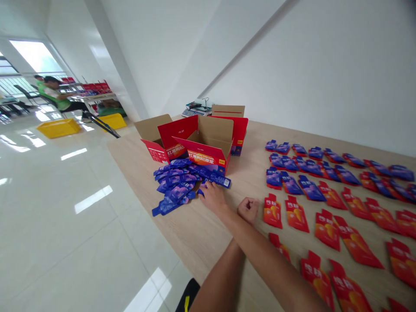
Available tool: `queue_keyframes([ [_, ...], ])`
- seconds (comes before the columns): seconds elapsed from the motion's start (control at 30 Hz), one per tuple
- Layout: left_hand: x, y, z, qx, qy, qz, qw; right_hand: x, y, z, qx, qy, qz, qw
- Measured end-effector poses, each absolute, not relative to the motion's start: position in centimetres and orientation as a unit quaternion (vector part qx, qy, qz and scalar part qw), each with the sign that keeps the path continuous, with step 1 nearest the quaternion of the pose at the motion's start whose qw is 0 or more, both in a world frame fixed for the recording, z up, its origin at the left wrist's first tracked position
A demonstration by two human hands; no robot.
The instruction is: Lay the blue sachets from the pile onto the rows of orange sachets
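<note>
My arms are crossed over the wooden table (195, 234). My right hand (212, 196) reaches left to the edge of a pile of blue pouches (177, 184), its fingers curled down on one blue pouch by the pile. My left hand (248, 209) rests on the table just right of it, closed in a fist with nothing showing in it. An open red cardboard box (208, 149) stands right behind the pile. Red pouches (325, 225) lie in rows to the right of my left hand.
More blue pouches (308, 167) lie in rows further back on the right. A small device (196, 108) and a plain carton (227, 110) sit behind the box. Across the glossy floor, a seated person (56, 95) works near yellow bins (58, 128).
</note>
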State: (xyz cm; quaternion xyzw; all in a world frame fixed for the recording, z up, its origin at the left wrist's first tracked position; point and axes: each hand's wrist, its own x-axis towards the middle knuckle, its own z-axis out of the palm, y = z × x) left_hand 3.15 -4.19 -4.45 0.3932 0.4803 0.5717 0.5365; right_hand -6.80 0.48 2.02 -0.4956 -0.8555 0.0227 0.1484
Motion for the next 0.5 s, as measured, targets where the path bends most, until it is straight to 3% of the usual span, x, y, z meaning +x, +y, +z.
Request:
queue_keyframes([
  [0.3, 3.0, -5.8, -2.7, 0.467, 0.455, 0.543, 0.529, -4.3, -1.1, 3.3, -0.45, -0.881, 0.031, 0.143],
  [0.5, 2.8, -4.8, -2.3, 0.371, 0.385, 0.572, 0.622, 1.4, -4.0, 6.1, -0.511, -0.772, 0.115, 0.36],
])
